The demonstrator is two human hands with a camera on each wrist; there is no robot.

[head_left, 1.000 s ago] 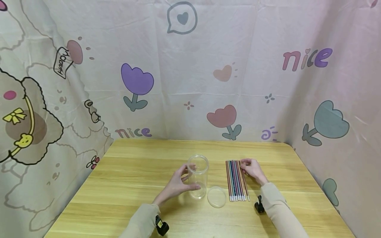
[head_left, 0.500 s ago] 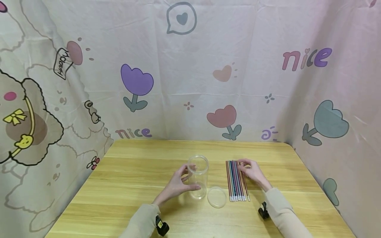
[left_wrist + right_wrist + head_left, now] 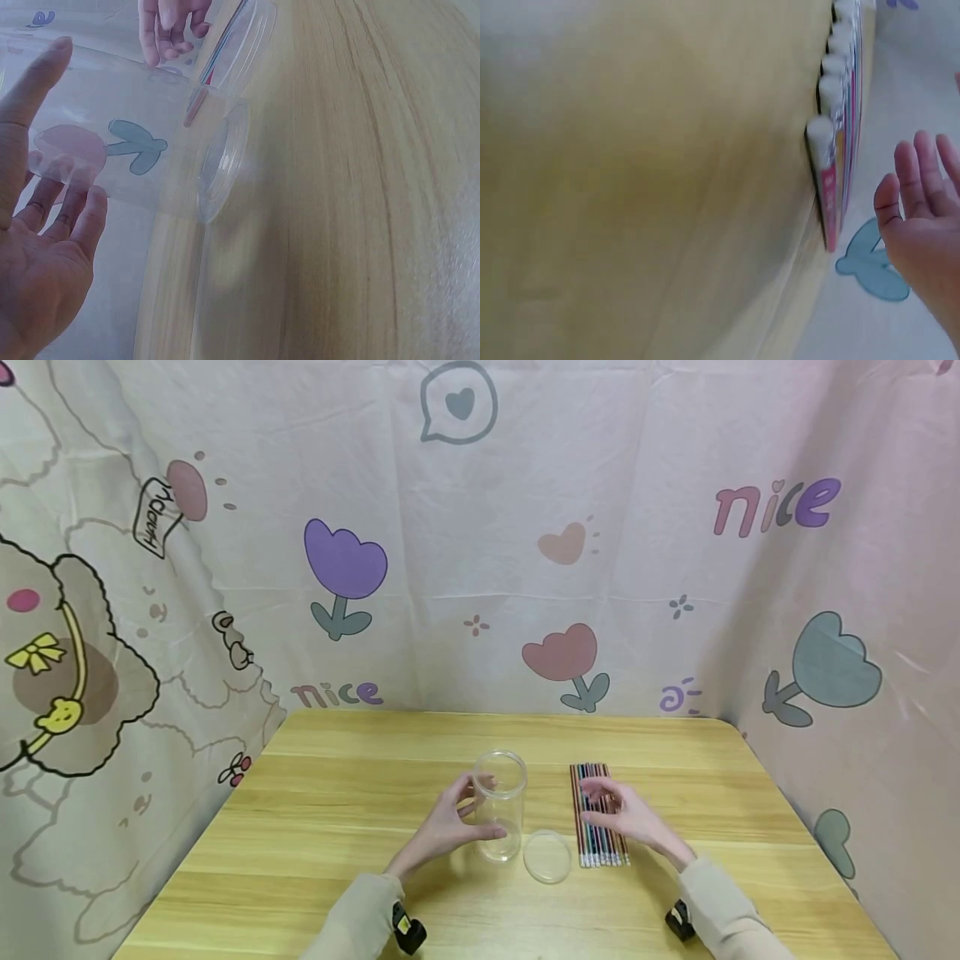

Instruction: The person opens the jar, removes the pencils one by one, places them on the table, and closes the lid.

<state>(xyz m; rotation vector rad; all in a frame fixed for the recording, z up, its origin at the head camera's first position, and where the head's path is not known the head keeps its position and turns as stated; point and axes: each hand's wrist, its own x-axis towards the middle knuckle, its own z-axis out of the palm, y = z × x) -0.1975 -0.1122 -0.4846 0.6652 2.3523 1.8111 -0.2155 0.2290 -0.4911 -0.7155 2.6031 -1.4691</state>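
My left hand [image 3: 438, 833] grips a tall clear plastic jar [image 3: 504, 814] that stands upright and uncapped on the table. In the left wrist view, thumb and fingers spread around the jar's wall [image 3: 142, 176]. A round clear lid [image 3: 547, 857] lies flat just right of the jar. Further right is a row of several striped pencils [image 3: 600, 853], side by side with their white eraser ends toward me. Over the middle of that row hovers my right hand [image 3: 632, 817], fingers loosely bent and holding nothing. The right wrist view shows it raised above the pencils [image 3: 826, 150].
The wood-grain table [image 3: 360, 793] runs back to a patterned cloth backdrop [image 3: 465, 527], with more cloth at the left and right. Each wrist wears a small black camera, and both sleeves are beige.
My right hand has left the far right edge of the pencil row, moved left and nearer to me over the pencils, and its fingers have spread. The left hand and jar stay put.
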